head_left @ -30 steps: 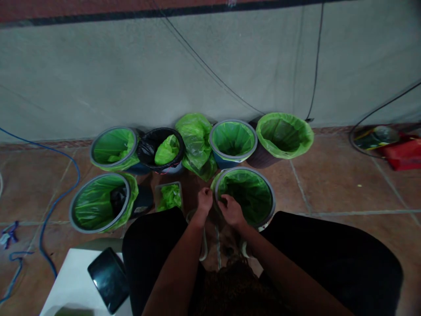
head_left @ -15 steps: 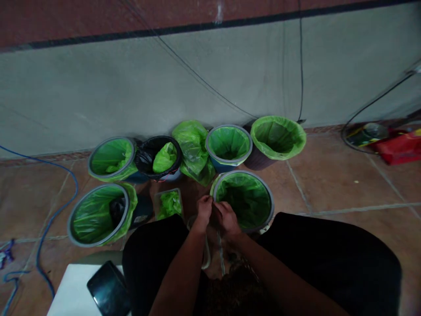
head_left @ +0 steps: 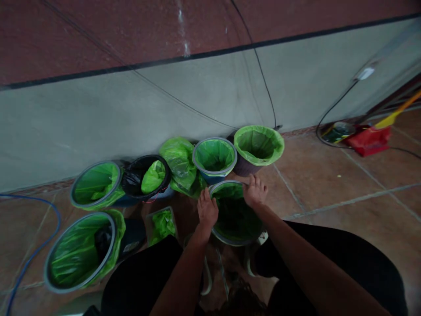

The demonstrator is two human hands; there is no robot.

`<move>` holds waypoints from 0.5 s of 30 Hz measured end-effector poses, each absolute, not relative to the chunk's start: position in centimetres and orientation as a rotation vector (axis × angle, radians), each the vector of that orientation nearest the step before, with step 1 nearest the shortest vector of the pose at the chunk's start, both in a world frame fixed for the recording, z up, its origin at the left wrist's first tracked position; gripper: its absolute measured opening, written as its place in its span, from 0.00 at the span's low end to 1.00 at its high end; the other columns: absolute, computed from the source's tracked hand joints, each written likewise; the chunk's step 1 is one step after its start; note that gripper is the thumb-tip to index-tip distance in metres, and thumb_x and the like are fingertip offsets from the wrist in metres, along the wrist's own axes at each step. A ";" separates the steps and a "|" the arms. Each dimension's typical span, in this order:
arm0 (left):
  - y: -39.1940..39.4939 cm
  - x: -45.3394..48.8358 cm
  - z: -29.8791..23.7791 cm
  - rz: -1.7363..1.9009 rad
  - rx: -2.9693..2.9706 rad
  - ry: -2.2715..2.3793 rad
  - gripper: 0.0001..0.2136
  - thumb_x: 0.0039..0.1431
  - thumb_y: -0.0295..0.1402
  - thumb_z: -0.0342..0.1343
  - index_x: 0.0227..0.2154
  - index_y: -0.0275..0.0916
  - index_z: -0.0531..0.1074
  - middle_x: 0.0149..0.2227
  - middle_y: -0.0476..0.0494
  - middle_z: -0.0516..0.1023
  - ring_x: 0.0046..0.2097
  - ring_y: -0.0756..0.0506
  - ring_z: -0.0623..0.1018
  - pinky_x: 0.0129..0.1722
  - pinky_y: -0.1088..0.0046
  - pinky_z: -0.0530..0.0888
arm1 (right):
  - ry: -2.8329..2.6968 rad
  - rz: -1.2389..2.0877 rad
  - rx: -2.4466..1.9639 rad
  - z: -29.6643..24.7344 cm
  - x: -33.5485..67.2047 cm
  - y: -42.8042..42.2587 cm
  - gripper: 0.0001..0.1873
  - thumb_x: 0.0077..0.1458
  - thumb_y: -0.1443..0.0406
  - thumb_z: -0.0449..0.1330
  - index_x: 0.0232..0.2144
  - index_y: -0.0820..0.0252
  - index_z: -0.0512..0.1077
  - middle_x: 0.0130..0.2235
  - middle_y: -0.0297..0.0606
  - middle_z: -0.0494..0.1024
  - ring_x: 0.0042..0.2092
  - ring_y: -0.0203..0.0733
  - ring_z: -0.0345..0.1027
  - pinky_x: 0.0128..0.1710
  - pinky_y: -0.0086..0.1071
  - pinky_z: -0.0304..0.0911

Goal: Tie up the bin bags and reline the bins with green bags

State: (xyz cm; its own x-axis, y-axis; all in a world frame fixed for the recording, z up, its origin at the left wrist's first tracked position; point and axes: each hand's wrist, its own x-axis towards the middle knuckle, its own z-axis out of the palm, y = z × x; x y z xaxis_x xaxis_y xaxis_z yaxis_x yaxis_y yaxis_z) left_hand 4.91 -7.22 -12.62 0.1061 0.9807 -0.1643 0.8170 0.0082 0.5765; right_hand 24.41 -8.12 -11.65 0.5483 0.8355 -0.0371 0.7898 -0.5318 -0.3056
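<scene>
Between my knees stands a round bin (head_left: pixel 229 242) with a grey rim and a green plastic bag (head_left: pixel 229 189) lining it; its inside is dark. My left hand (head_left: pixel 208 209) rests at the left side of the rim, fingers stretched out and pointing away from me. On the far right part of the rim lies my right hand (head_left: pixel 255 192), its fingers spread over the edge. Neither hand visibly holds anything. Just left of the bin, a clear tub (head_left: pixel 162 224) contains crumpled green plastic.
Lined bins stand along the wall: a grey-rimmed one (head_left: pixel 215 156), a brown one (head_left: pixel 259 145), a black-lined one (head_left: pixel 146 177) and a green-lined one (head_left: pixel 97 184). Another bin (head_left: pixel 80 252) tilts at left. A blue hose (head_left: pixel 36 250) and red dustpan (head_left: pixel 370 139) lie on the floor.
My hands were together at the bin's left rim, fingers pinched; they have parted, the right one crossing to the far right rim. The view has shifted up and right.
</scene>
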 end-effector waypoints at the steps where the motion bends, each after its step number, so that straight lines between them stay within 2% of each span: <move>1: -7.1 5.3 -12.9 0.340 1.885 1.743 0.29 0.63 0.32 0.46 0.67 0.32 0.52 0.66 0.29 0.59 0.66 0.35 0.61 0.64 0.55 0.59 | -1.427 0.318 -2.563 -12.3 25.3 -8.0 0.31 0.61 0.61 0.50 0.65 0.65 0.55 0.64 0.56 0.61 0.63 0.59 0.53 0.60 0.56 0.49; 4: -6.7 5.5 -14.0 0.240 1.989 1.696 0.30 0.63 0.31 0.45 0.68 0.33 0.49 0.68 0.29 0.55 0.66 0.34 0.61 0.63 0.55 0.60 | -1.656 0.504 -2.540 -14.6 26.7 -8.5 0.32 0.62 0.61 0.50 0.66 0.64 0.53 0.62 0.55 0.63 0.60 0.57 0.59 0.56 0.50 0.57; 7: -6.5 5.2 -14.8 0.208 2.046 1.651 0.29 0.64 0.29 0.42 0.68 0.32 0.49 0.66 0.29 0.58 0.65 0.36 0.63 0.63 0.60 0.60 | -1.721 0.548 -2.543 -15.9 26.9 -9.1 0.29 0.64 0.64 0.48 0.66 0.61 0.54 0.59 0.54 0.67 0.51 0.52 0.67 0.48 0.41 0.64; 10: -6.3 5.2 -15.3 0.155 2.022 1.695 0.29 0.64 0.29 0.42 0.68 0.34 0.50 0.65 0.31 0.61 0.63 0.37 0.65 0.62 0.61 0.62 | -1.735 0.524 -2.546 -16.1 26.7 -9.1 0.28 0.64 0.66 0.46 0.65 0.61 0.54 0.54 0.54 0.70 0.48 0.50 0.70 0.43 0.38 0.66; 15: -6.2 5.2 -15.6 0.087 1.986 1.736 0.30 0.64 0.30 0.42 0.68 0.35 0.48 0.62 0.30 0.65 0.60 0.37 0.69 0.59 0.63 0.66 | -1.669 0.541 -2.484 -15.9 26.7 -8.4 0.26 0.64 0.64 0.47 0.63 0.61 0.58 0.53 0.53 0.71 0.50 0.50 0.71 0.43 0.37 0.67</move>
